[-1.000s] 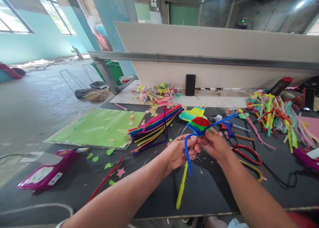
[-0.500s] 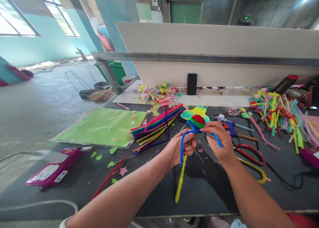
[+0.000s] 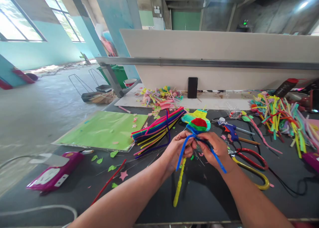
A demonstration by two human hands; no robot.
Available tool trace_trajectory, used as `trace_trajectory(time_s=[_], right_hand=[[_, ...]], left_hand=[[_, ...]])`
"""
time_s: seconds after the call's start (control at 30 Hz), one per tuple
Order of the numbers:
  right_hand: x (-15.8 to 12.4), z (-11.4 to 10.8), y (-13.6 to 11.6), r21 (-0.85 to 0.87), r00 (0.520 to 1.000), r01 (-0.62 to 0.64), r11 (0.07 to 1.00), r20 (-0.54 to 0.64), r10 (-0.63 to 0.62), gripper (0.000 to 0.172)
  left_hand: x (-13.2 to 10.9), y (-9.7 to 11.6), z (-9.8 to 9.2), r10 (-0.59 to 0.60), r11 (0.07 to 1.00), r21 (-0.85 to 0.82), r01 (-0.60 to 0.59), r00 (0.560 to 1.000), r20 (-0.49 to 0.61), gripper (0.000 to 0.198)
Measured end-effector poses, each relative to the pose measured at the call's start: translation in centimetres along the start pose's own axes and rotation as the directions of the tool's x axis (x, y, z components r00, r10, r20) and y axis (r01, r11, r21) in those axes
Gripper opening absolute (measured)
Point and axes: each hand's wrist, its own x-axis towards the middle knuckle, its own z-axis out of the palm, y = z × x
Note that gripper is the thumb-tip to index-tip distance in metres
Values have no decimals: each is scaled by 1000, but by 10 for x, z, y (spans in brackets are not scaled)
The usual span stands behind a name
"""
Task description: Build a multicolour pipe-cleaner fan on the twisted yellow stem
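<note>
A small fuzzy pipe-cleaner flower with a red centre ringed in green and blue (image 3: 198, 124) is held just above the dark worktop (image 3: 149, 184), at about the middle of the view. Its yellow-green fuzzy stem (image 3: 179, 183) hangs down toward six o'clock. The left hand (image 3: 177, 149) is closed on the top of the stem just beneath the flower head, fingers pressed together around it. The right hand (image 3: 214, 148) is closed on a blue fuzzy pipe cleaner (image 3: 216, 159), which is looped under the head; one free end trails toward five o'clock, the other toward seven o'clock.

Judged from this, the head is already coiled and mounted on the stem, and the blue strand is only partly wound, both ends being loose; binding off appears to remain.

At ten o'clock from the hands a fanned bundle of multicoloured pipe cleaners (image 3: 157, 128) lies beside a light green plastic sheet (image 3: 102, 128). At three o'clock red-and-yellow-handled scissors (image 3: 251, 161) and a blue glue gun (image 3: 231, 130) are seen.
</note>
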Motion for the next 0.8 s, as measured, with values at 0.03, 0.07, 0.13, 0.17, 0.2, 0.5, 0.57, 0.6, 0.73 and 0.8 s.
trace_trajectory(time_s=[0.03, 0.07, 0.13, 0.17, 0.2, 0.5, 0.57, 0.6, 0.73, 0.8], right_hand=[[-1, 2, 1, -41, 1000, 7, 999, -7, -7, 18], [-1, 3, 3, -82, 1000, 17, 997, -13, -18, 14], [-3, 6, 6, -141, 1000, 15, 990, -22, -19, 9], [-4, 8, 7, -158, 1000, -2, 987, -21, -1, 8], [-5, 9, 8, -165, 1000, -27, 986, -14, 25, 7], [-8, 11, 4, -202, 997, -75, 977, -29, 71, 8], [-5, 9, 2, -168, 985, -174, 970, -32, 171, 10], [-4, 9, 1, -137, 967, -253, 958, -34, 251, 12], [-2, 10, -3, -7, 901, -434, 901, 17, 435, 17], [-3, 10, -3, 2, 938, -345, 939, 49, 344, 13]], left_hand=[[0, 0, 1, 5, 1000, 6, -5, 1000, -17, 17], [-1, 0, 3, 8, 1000, 16, -8, 999, -35, 17], [-1, -1, 7, 22, 998, 53, -18, 997, -75, 17], [-1, -2, 9, 30, 997, 79, -22, 995, -98, 17], [-1, -2, 11, 40, 994, 108, -27, 991, -126, 18], [-1, -2, 15, 40, 965, 261, 11, 981, -191, 30], [0, -3, 12, 17, 967, 254, 34, 981, -195, 30], [1, -4, 11, 5, 968, 248, 46, 980, -198, 30], [3, -4, 7, -5, 971, 234, 54, 979, -206, 30], [3, -4, 5, 1, 974, 223, 44, 980, -199, 30]])
